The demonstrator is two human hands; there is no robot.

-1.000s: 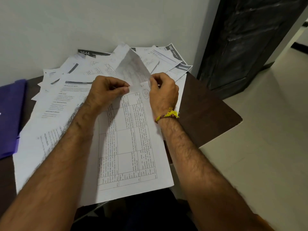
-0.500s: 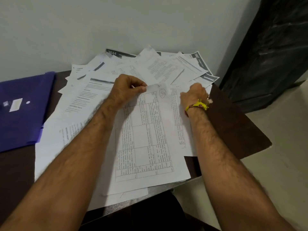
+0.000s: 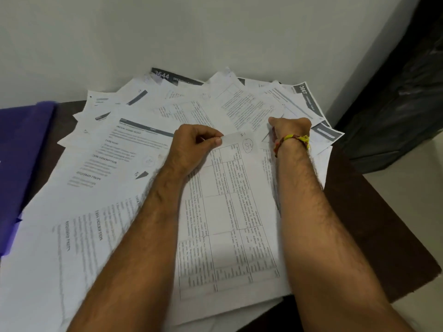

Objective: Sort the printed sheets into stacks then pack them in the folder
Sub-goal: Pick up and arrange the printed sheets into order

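Many printed sheets (image 3: pixel 134 149) lie fanned and overlapping over the dark brown table (image 3: pixel 374 226). A sheet with a printed table (image 3: pixel 230 212) lies on top in front of me. My left hand (image 3: pixel 191 149) pinches its top edge between thumb and fingers. My right hand (image 3: pixel 291 130), with a yellow thread band on the wrist, is curled on the papers just right of that sheet; its fingertips are hidden, so what it holds is unclear. The purple folder (image 3: pixel 21 164) lies at the table's left edge.
A white wall (image 3: pixel 215 32) stands right behind the paper pile. A dark cabinet or door (image 3: pixel 407 104) rises at the right. The table's right corner (image 3: pixel 431 271) ends over a pale tiled floor.
The sheet lifted between both hands a second ago now lies flat. My right hand let go of it and moved right onto the neighbouring papers. The left hand kept its pinch.
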